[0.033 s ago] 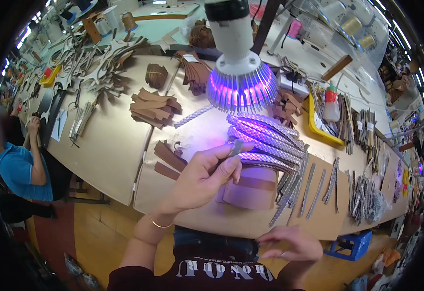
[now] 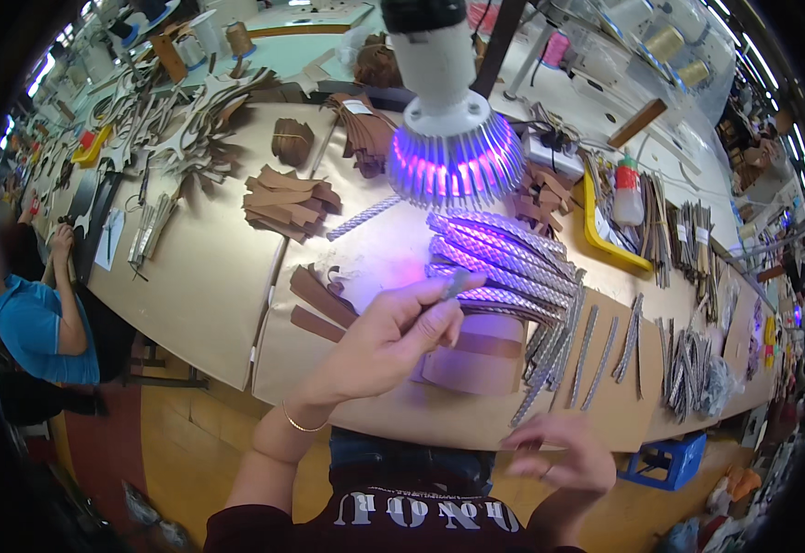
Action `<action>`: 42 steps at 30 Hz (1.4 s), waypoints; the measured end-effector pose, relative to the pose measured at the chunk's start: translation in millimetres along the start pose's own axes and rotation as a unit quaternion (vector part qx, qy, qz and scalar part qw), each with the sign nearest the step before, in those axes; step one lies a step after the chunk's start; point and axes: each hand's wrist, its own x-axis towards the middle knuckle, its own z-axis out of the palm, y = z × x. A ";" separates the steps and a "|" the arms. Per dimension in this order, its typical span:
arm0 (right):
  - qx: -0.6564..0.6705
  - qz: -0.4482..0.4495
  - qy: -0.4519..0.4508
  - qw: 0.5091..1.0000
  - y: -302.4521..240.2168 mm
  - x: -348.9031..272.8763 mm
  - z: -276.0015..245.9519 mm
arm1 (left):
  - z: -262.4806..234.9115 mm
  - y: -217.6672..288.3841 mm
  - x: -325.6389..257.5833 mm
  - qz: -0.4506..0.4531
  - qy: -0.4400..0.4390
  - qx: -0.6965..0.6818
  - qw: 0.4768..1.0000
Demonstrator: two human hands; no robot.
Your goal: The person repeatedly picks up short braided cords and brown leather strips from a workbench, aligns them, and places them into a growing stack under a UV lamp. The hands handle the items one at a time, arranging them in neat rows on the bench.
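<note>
Under the violet lamp, the left hand is raised over the counter, its grip pinching one end of a braided strip between thumb and fingers. That strip sits just above a fanned pile of braided strips lying on the counter in the lamp's glow. Brown flat pieces lie just left of the hand, and a brown band lies beneath it. The right hand hovers at the near counter edge, fingers loosely spread and holding nothing. More strips lie to the right. Farther left, a stack of brown cutouts rests on the counter, and a person in blue sits at its far left side.
</note>
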 end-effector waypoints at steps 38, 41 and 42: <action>-0.294 -0.191 0.228 0.908 28.6 93.4 5.5 | -26.9 10.1 11.6 0.060 -0.208 0.312 0.925; -0.282 -0.159 0.207 0.923 25.1 94.7 6.3 | -26.7 8.9 10.7 0.064 -0.206 0.333 0.918; -0.278 -0.137 0.188 0.932 24.3 95.5 6.2 | -26.8 8.4 10.4 0.058 -0.207 0.344 0.914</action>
